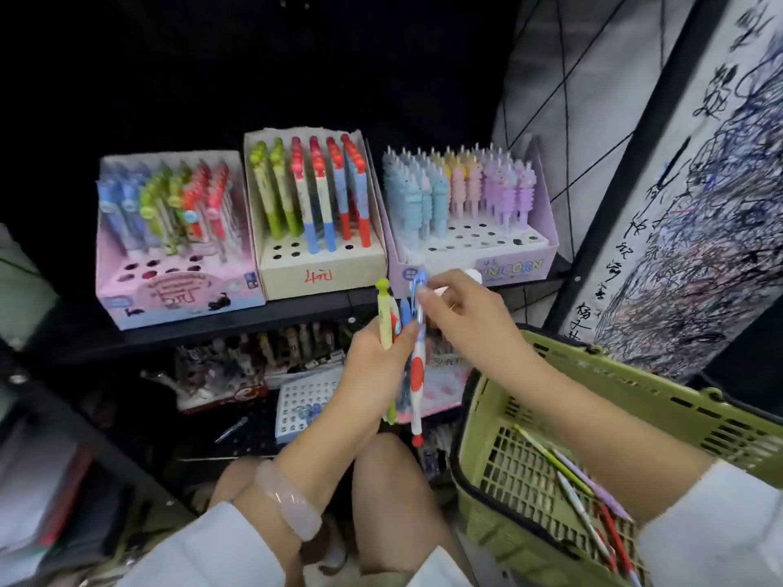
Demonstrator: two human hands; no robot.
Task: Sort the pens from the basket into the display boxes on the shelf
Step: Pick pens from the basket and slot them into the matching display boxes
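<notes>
My left hand [367, 374] grips a bunch of pens [413, 366] upright in front of the shelf, among them a green-topped one [384, 311] and a white one with red dots. My right hand [459, 315] pinches the top of a blue pen [417, 290] in that bunch. Three display boxes stand on the shelf: a pink box [178, 296] at left, a cream box [322, 275] in the middle, a lilac unicorn box [487, 264] at right. A green basket [635, 400] at lower right holds several loose pens [580, 489].
The black shelf edge [212, 332] runs below the boxes. A lower shelf holds more pen trays and a white holed tray [305, 400]. A scribbled test sheet [699, 247] hangs at right. My knees [390, 480] are below the hands.
</notes>
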